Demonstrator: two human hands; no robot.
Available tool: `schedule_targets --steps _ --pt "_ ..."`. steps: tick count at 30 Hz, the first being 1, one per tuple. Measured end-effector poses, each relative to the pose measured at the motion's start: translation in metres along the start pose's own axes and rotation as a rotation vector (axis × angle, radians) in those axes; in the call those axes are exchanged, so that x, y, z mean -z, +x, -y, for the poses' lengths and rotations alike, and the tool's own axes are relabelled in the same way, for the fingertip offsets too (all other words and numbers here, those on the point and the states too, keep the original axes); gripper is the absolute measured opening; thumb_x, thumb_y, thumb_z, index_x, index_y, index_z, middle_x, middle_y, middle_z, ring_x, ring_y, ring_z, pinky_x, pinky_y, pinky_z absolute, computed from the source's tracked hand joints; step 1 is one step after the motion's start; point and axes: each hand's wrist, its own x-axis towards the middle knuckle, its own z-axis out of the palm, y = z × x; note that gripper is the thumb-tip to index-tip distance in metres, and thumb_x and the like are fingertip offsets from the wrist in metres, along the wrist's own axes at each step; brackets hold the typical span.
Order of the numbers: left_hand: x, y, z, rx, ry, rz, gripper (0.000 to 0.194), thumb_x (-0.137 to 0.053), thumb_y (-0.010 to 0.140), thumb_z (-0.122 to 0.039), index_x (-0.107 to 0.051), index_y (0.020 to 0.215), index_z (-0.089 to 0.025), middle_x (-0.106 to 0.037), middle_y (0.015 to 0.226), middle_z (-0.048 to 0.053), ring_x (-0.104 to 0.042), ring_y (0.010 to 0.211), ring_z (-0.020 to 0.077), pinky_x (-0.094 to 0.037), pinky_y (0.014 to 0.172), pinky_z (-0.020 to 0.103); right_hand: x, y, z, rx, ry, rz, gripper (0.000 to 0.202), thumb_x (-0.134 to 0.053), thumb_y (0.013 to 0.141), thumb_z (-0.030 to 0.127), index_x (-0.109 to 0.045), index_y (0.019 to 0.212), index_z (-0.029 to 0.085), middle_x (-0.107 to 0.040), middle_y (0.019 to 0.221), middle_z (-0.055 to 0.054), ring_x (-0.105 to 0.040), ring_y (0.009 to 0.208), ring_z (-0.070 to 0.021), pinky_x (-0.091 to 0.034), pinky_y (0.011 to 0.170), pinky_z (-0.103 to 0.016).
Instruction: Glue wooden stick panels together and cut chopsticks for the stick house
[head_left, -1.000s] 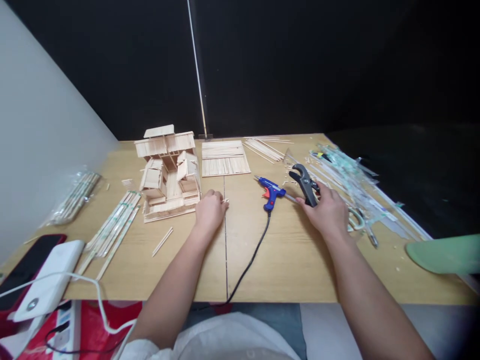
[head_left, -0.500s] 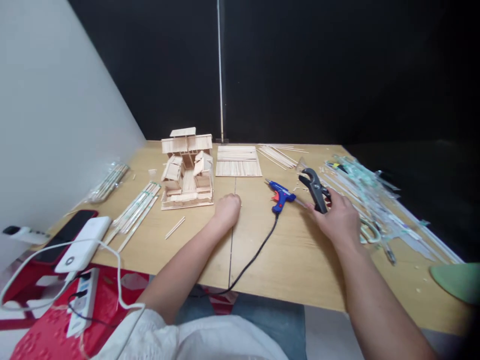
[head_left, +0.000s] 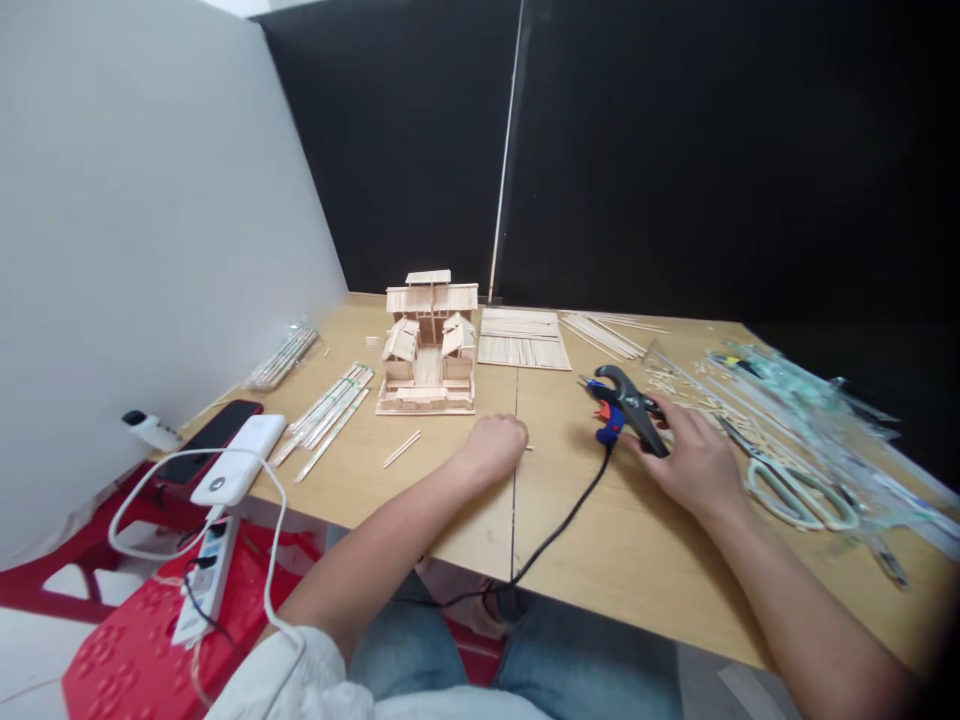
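Observation:
My left hand (head_left: 495, 448) rests closed on the table, and the pale tip of a small wooden stick (head_left: 530, 448) pokes out beside its fingers. My right hand (head_left: 694, 455) is wrapped round black-handled cutting pliers (head_left: 634, 405), held above the table. Behind the pliers, partly covered by them, lies a blue glue gun (head_left: 611, 428) with an orange trigger and a black cord. A wooden stick model house (head_left: 427, 370) with several roofs stands left of centre. Right of it lies a flat panel of sticks (head_left: 525, 340). Two short sticks (head_left: 402, 449) lie in front of the house.
Scissors (head_left: 787, 490), cut stick pieces and a heap of plastic wrappers (head_left: 817, 410) lie on the right. Loose sticks (head_left: 604, 335) are at the back. Bundled sticks (head_left: 326, 410), a phone (head_left: 214, 440) and a white power bank (head_left: 240, 460) are on the left. A power strip (head_left: 206, 580) sits on a red stool.
The view has shifted, so the table's things appear further right. My right hand has brought the pliers left, over the glue gun, uncovering the scissors. My left hand stays closed on the table.

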Motion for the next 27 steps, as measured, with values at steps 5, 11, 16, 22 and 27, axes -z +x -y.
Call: schedule_targets --steps 5,11,16,22,27 --pt "0.006 -0.037 0.033 0.083 -0.009 -0.015 0.022 -0.045 0.09 -0.009 -0.064 0.1 -0.011 -0.069 0.1 0.016 -0.066 0.093 0.025 -0.048 0.078 0.033 -0.016 0.003 0.054 0.015 0.271 0.209 0.058 -0.069 0.077 0.048 -0.058 0.126 0.02 -0.067 0.114 -0.014 -0.064 0.099 -0.0325 -0.049 0.089 -0.045" --pt "-0.01 -0.07 0.067 0.379 -0.08 0.028 0.019 -0.047 0.095 -0.022 -0.063 0.1 -0.012 -0.068 0.101 0.015 -0.067 0.092 0.026 -0.048 0.077 0.033 -0.029 0.021 0.125 -0.307 1.052 0.763 0.047 -0.075 0.074 0.046 -0.066 0.11 0.018 -0.069 0.084 -0.005 -0.063 0.074 -0.02 -0.051 0.068 -0.032" --pt "-0.024 -0.07 0.067 0.475 -0.214 -0.104 0.015 -0.056 0.092 -0.028 -0.064 0.095 -0.016 -0.068 0.098 0.011 -0.066 0.09 0.0225 -0.046 0.076 0.03 -0.035 0.019 0.147 -0.627 1.562 0.817 0.039 -0.079 0.071 0.034 -0.066 0.104 0.018 -0.067 0.085 -0.004 -0.062 0.072 -0.0149 -0.051 0.068 -0.027" --pt "-0.021 -0.081 0.078 0.418 -0.364 -0.239 0.017 -0.057 0.09 -0.031 -0.067 0.094 -0.017 -0.07 0.096 0.009 -0.064 0.09 0.0207 -0.047 0.084 0.031 -0.04 0.012 0.128 -0.794 1.741 0.764 0.027 -0.066 0.079 0.034 -0.065 0.102 0.02 -0.066 0.084 -0.003 -0.062 0.072 -0.0164 -0.053 0.073 -0.033" --pt "-0.009 -0.106 0.105 0.544 -0.264 -0.271 0.015 -0.054 0.087 -0.026 -0.067 0.09 -0.017 -0.07 0.095 0.009 -0.064 0.088 0.0208 -0.047 0.082 0.032 -0.048 0.015 0.12 -0.875 1.76 0.734 0.022 -0.064 0.08 0.033 -0.063 0.098 0.02 -0.063 0.079 -0.002 -0.061 0.069 -0.0166 -0.053 0.071 -0.034"
